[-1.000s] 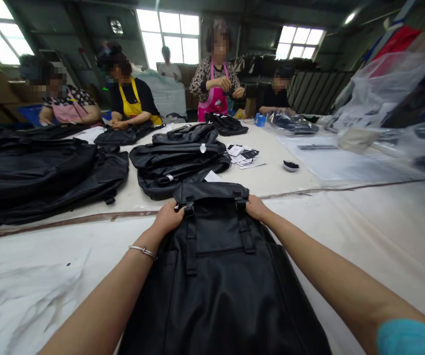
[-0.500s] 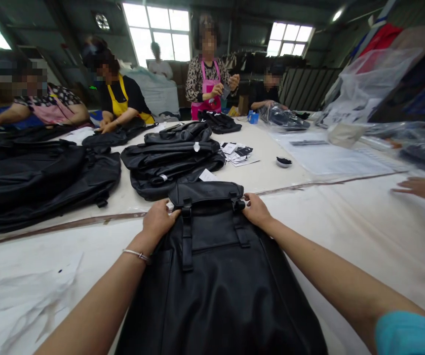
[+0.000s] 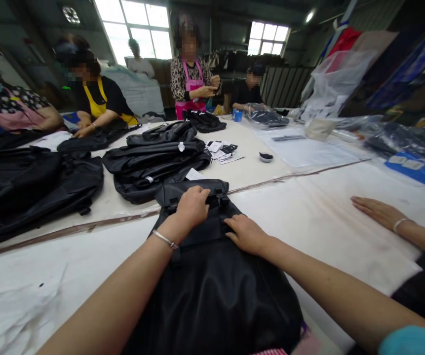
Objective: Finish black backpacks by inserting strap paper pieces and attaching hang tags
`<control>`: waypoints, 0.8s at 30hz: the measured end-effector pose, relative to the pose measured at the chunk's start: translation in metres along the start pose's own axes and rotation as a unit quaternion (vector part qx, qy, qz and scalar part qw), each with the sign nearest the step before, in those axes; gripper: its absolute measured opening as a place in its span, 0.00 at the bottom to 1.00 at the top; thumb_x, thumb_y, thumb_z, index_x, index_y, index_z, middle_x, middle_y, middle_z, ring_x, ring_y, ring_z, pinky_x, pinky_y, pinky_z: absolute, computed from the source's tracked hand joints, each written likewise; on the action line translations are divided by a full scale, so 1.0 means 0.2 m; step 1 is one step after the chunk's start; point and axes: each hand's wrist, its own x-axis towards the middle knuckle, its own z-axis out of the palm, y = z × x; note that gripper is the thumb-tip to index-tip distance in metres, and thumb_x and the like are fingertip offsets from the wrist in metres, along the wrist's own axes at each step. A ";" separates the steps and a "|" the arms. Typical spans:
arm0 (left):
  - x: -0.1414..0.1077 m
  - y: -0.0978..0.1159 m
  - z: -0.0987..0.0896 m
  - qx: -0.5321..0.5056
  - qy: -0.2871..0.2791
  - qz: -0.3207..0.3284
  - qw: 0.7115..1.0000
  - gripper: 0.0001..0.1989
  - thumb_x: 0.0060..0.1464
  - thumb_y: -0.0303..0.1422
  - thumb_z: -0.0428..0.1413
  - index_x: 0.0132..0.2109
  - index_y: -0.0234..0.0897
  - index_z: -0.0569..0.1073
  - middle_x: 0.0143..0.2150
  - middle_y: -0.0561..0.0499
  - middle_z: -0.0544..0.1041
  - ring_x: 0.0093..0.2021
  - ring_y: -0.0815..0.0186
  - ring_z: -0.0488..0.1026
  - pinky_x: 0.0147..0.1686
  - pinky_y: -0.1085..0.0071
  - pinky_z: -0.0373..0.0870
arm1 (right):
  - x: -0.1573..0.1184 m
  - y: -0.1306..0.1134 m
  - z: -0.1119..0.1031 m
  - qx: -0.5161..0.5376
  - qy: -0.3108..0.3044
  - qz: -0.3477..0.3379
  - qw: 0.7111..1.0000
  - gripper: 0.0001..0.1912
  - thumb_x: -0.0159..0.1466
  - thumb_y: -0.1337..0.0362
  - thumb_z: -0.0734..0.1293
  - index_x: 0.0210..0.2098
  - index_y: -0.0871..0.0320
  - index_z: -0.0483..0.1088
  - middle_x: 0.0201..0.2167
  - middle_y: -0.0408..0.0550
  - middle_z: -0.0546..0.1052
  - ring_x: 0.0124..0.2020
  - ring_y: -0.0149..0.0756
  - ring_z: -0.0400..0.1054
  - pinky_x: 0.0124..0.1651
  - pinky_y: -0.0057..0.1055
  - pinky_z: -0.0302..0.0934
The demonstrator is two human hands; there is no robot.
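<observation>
Half curled, its hold unclear, the left hand (image 3: 193, 204) is crossing the bag's (image 3: 219, 291) flap (image 3: 170, 191) while the right hand (image 3: 247, 234) is resting loosely open nearby, light pressure probably serving best.

beyond the front bag (image 3: 219, 291), a stack of bags (image 3: 160, 160) blocks the way ahead, and a bag pile (image 3: 30, 192) fills the left. rightward, there is room to pass over the bare white table (image 3: 304, 217), until a co-worker's hand (image 3: 377, 212) and a blue packet (image 3: 417, 167).
</observation>
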 end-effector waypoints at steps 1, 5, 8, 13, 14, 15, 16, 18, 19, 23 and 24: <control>0.06 0.02 0.06 0.018 -0.006 0.025 1.000 0.26 0.52 0.30 0.57 0.59 0.39 0.68 0.58 0.43 0.70 0.59 0.53 0.65 0.55 0.59 0.65 | 0.01 -0.01 -0.01 -0.025 0.001 -0.006 1.000 0.15 0.65 0.64 0.62 0.50 0.61 0.70 0.40 0.54 0.74 0.45 0.43 0.67 0.49 0.36 0.59; 0.22 0.05 0.22 0.046 0.002 0.064 0.997 0.27 0.57 0.25 0.50 0.63 0.41 0.61 0.66 0.44 0.62 0.66 0.54 0.55 0.61 0.55 0.57 | 0.03 -0.06 -0.03 -0.098 0.027 0.024 0.994 0.09 0.65 0.69 0.59 0.42 0.60 0.69 0.37 0.55 0.75 0.40 0.44 0.69 0.44 0.36 0.61; 0.29 0.05 0.28 0.042 0.006 0.070 0.997 0.21 0.61 0.26 0.45 0.60 0.41 0.64 0.60 0.43 0.67 0.61 0.57 0.62 0.56 0.58 0.63 | 0.05 -0.08 -0.03 -0.105 0.009 0.044 0.993 0.09 0.67 0.61 0.61 0.42 0.59 0.68 0.37 0.54 0.76 0.38 0.45 0.72 0.40 0.36 0.63; 0.33 0.02 0.33 0.050 -0.033 0.068 0.996 0.14 0.63 0.29 0.44 0.52 0.40 0.68 0.51 0.42 0.72 0.52 0.58 0.69 0.45 0.63 0.69 | 0.06 -0.10 -0.07 -0.117 -0.041 0.094 0.988 0.10 0.67 0.61 0.62 0.41 0.61 0.70 0.36 0.57 0.79 0.37 0.47 0.75 0.37 0.37 0.64; 0.33 0.01 0.35 0.053 -0.040 0.052 0.996 0.13 0.63 0.29 0.44 0.51 0.39 0.68 0.51 0.42 0.72 0.51 0.58 0.70 0.44 0.64 0.70 | 0.04 -0.12 -0.09 -0.121 -0.056 0.095 0.986 0.09 0.68 0.66 0.60 0.40 0.61 0.70 0.36 0.57 0.79 0.36 0.46 0.75 0.36 0.37 0.64; 0.32 0.01 0.37 0.056 -0.045 0.034 0.997 0.13 0.63 0.28 0.43 0.50 0.37 0.68 0.50 0.41 0.72 0.50 0.58 0.70 0.43 0.64 0.70 | 0.02 -0.13 -0.11 -0.124 -0.068 0.090 0.986 0.10 0.67 0.70 0.58 0.39 0.61 0.71 0.35 0.57 0.79 0.36 0.45 0.75 0.36 0.36 0.64; 0.32 0.00 0.39 0.057 -0.048 0.016 0.997 0.13 0.63 0.27 0.43 0.50 0.35 0.68 0.49 0.40 0.72 0.49 0.59 0.71 0.43 0.64 0.71 | -0.01 -0.15 -0.12 -0.125 -0.074 0.079 0.986 0.11 0.66 0.73 0.57 0.39 0.61 0.71 0.35 0.57 0.79 0.35 0.44 0.75 0.35 0.35 0.63; 0.32 0.00 0.42 0.058 -0.048 -0.010 0.997 0.14 0.62 0.25 0.41 0.49 0.32 0.68 0.49 0.39 0.72 0.48 0.59 0.72 0.45 0.64 0.71 | -0.11 -0.19 -0.15 -0.123 -0.073 0.042 0.989 0.12 0.64 0.75 0.58 0.37 0.61 0.72 0.33 0.55 0.79 0.33 0.42 0.75 0.33 0.33 0.60; 0.32 -0.01 0.44 0.057 -0.049 -0.018 0.997 0.14 0.62 0.24 0.40 0.49 0.31 0.68 0.49 0.38 0.72 0.49 0.58 0.72 0.45 0.63 0.71 | -0.17 -0.20 -0.16 -0.122 -0.067 0.027 0.990 0.10 0.63 0.75 0.59 0.35 0.60 0.72 0.31 0.54 0.79 0.32 0.42 0.74 0.32 0.32 0.58; 0.33 0.00 0.45 0.052 -0.057 -0.022 0.997 0.15 0.62 0.23 0.40 0.47 0.30 0.70 0.48 0.38 0.73 0.49 0.57 0.73 0.47 0.61 0.71 | -0.41 -0.21 -0.17 -0.133 0.004 0.027 0.991 0.09 0.63 0.72 0.61 0.29 0.59 0.70 0.25 0.49 0.76 0.27 0.38 0.70 0.28 0.32 0.50; 0.33 0.00 0.45 0.051 -0.058 -0.021 0.997 0.15 0.62 0.23 0.40 0.47 0.30 0.70 0.47 0.38 0.74 0.49 0.57 0.73 0.47 0.61 0.71 | -0.46 -0.21 -0.17 -0.137 0.029 0.030 0.990 0.09 0.63 0.72 0.61 0.28 0.59 0.69 0.23 0.48 0.75 0.26 0.37 0.69 0.28 0.33 0.48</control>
